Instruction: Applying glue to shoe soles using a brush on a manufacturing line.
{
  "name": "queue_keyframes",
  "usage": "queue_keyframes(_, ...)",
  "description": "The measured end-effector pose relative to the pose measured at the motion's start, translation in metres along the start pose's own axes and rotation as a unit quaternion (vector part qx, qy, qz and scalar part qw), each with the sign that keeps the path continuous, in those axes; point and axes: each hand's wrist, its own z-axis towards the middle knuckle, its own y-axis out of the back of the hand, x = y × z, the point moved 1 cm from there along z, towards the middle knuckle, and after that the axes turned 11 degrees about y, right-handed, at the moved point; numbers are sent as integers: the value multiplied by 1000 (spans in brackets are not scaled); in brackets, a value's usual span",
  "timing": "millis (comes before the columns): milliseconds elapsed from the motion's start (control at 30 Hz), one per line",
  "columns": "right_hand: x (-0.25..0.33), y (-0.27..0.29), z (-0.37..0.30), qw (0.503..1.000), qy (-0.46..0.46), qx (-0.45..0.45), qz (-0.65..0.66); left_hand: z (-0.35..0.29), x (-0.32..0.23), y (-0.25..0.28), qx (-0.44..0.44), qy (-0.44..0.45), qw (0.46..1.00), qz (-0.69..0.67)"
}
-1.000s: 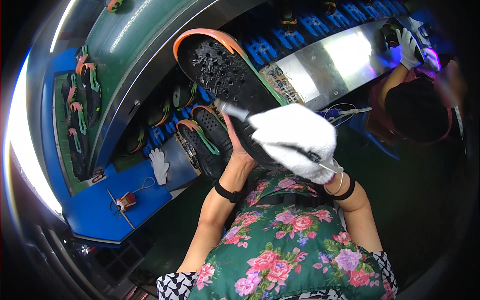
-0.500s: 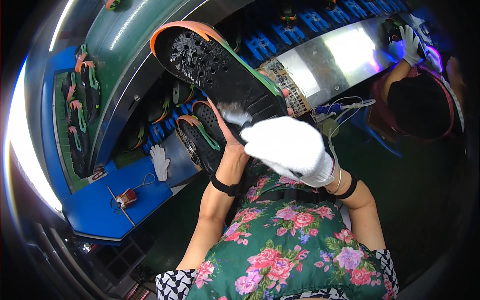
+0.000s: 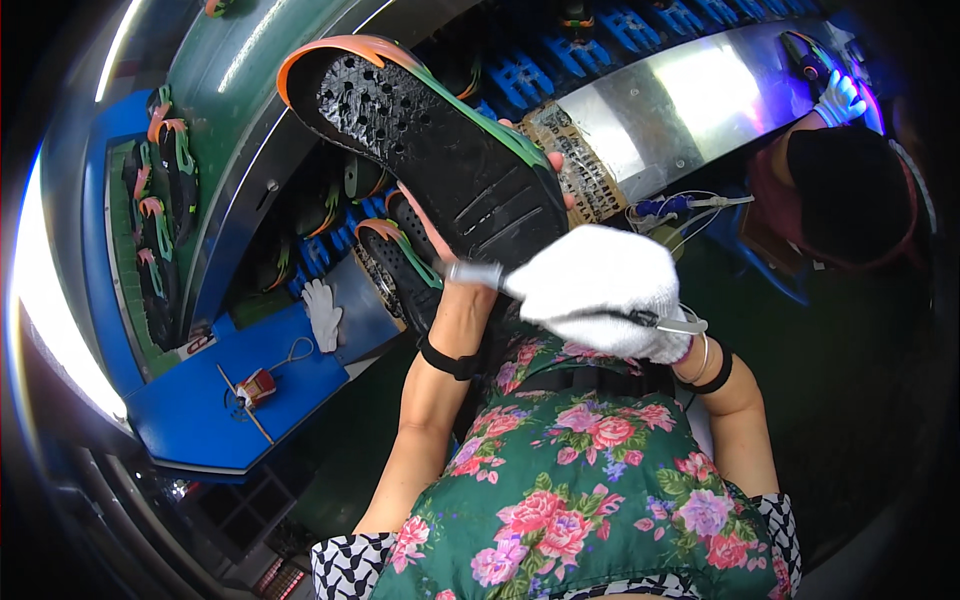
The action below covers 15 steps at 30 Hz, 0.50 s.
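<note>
My left hand grips a large black shoe sole with an orange-to-green rim from underneath, its fingertips showing along the right edge. Holes dot the sole's far end, which has a wet-looking shine; short grooves mark the near end. My right hand, in a white knitted glove, is closed on a small brush, blurred, beside the sole's near left edge and over my left wrist. Whether the bristles touch the sole, I cannot tell. Just left of the sole, a similar black shoe piece with orange and green edging is partly covered.
A blue table holds a white glove and a red roll-like item. Several shoe pieces lie on a green belt at left. Blue racks run along a metal ledge. A co-worker works at right.
The sole has shifted slightly left. My right hand and the brush have drawn back toward me, off the sole's middle to its near left edge. The co-worker's gloved hand has moved.
</note>
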Motion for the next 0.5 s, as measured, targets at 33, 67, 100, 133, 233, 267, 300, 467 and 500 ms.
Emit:
queue_keyframes(33, 0, 6, 3, 999, 0, -3, -50, 0, -2, -1, -9, -8, 1000, 13)
queue_keyframes(67, -3, 3, -1, 995, 15, 6, -95, -1, -2, -2, -18, -16, 999, 27)
queue_keyframes(100, -2, -1, -4, 993, 35, 32, -109, -1, -2, -2, -60, -43, 997, 30)
queue_keyframes(133, 2, -7, -7, 989, 55, 58, -123, -1, -3, -1, -61, -42, 997, 29)
queue_keyframes(233, 3, -4, -6, 999, -12, 31, 14, -2, -8, 7, 79, 25, 995, 49)
queue_keyframes(267, 2, -2, -5, 992, -58, 24, 110, -5, -7, 10, 76, 25, 996, 48)
queue_keyframes(300, 0, -2, -5, 991, -82, -13, 108, -4, -5, 8, 30, 0, 999, 33)
queue_keyframes(467, -5, -2, -16, 993, 46, 61, -85, 0, -6, 1, 27, -12, 999, -11)
queue_keyframes(500, -2, -4, -16, 997, 22, 61, -38, -4, -7, 2, -4, 8, 1000, -18)
